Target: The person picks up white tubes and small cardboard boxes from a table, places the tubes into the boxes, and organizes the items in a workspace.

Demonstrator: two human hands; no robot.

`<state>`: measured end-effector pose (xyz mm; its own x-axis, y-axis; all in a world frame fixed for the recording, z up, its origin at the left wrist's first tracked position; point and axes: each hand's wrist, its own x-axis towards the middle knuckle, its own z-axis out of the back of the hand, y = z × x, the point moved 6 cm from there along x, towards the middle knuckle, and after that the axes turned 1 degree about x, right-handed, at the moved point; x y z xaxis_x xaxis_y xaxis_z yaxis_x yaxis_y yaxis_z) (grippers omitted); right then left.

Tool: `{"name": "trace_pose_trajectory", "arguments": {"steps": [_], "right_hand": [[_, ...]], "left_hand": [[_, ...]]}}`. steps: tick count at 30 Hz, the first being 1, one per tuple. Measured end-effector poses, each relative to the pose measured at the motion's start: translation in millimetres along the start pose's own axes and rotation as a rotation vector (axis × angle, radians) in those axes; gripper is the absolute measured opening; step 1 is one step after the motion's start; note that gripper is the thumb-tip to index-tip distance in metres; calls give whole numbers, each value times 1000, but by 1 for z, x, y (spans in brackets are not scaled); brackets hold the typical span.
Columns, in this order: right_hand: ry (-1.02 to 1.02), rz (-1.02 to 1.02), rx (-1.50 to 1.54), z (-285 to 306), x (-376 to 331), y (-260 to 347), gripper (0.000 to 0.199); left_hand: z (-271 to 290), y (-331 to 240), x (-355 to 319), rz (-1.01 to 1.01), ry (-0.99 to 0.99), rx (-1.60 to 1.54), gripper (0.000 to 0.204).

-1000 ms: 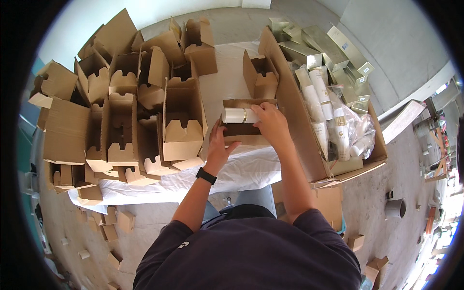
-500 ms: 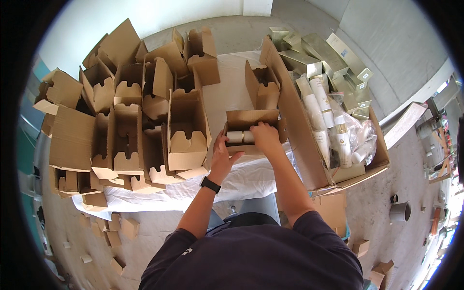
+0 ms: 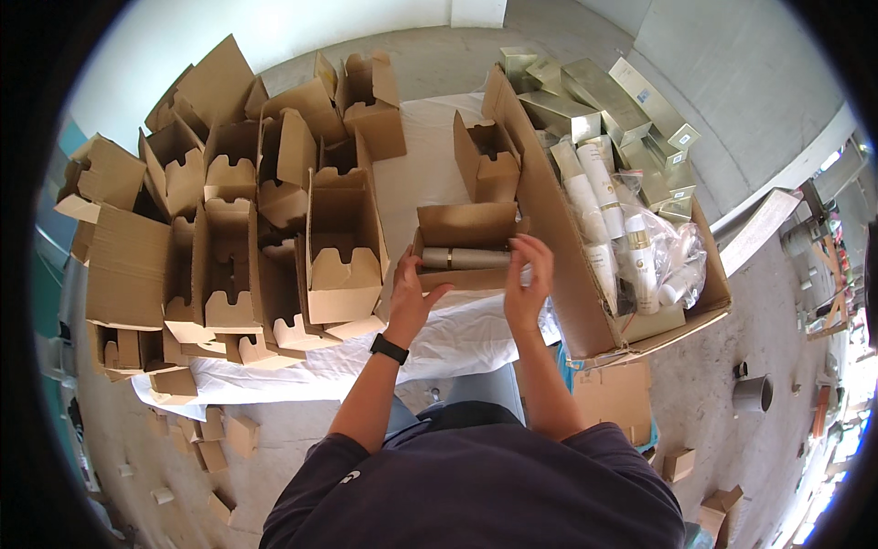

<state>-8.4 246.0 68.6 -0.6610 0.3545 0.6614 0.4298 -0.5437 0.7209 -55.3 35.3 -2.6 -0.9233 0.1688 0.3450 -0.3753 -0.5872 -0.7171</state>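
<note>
A brown cardboard box (image 3: 466, 278) lies open in front of me on the white cloth. Inside it, a pale tube-shaped bottle (image 3: 467, 258) with a gold band is lying lengthwise. My left hand (image 3: 409, 295) holds the box's left end, its thumb stretched out along the front wall. At the opposite end is my right hand (image 3: 529, 282), with its fingers extended beside the box's right edge and nothing held in them. Just behind stands another small open carton (image 3: 494, 174).
Several open cartons (image 3: 231, 261) crowd the left side of the cloth-covered table (image 3: 439, 357). On the right, a large cardboard tray (image 3: 549, 206) holds white bottles (image 3: 643, 265), plastic bags and gold boxes (image 3: 604, 96). Cardboard pieces (image 3: 242, 435) and a grey bucket (image 3: 753, 394) are on the floor.
My right hand has let go of the bottle and moved to the right end of the box. The bottle now lies lower inside. My left hand stays at the box's left end.
</note>
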Motion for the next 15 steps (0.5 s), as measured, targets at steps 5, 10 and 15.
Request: {"name": "trace_pose_trajectory", "arguments": {"steps": [5,10,15], "right_hand": [[-212,-224,91,14,-23,-27,46],[-157,-231,10,15,-42,-25,50],[-112,-516,420,5,-52,-69,52]], "left_hand": [[2,-5,0,23,19,1,67],[4,-3,-2,14,20,18,67],[2,1,-1,-13,1,2,67]]}}
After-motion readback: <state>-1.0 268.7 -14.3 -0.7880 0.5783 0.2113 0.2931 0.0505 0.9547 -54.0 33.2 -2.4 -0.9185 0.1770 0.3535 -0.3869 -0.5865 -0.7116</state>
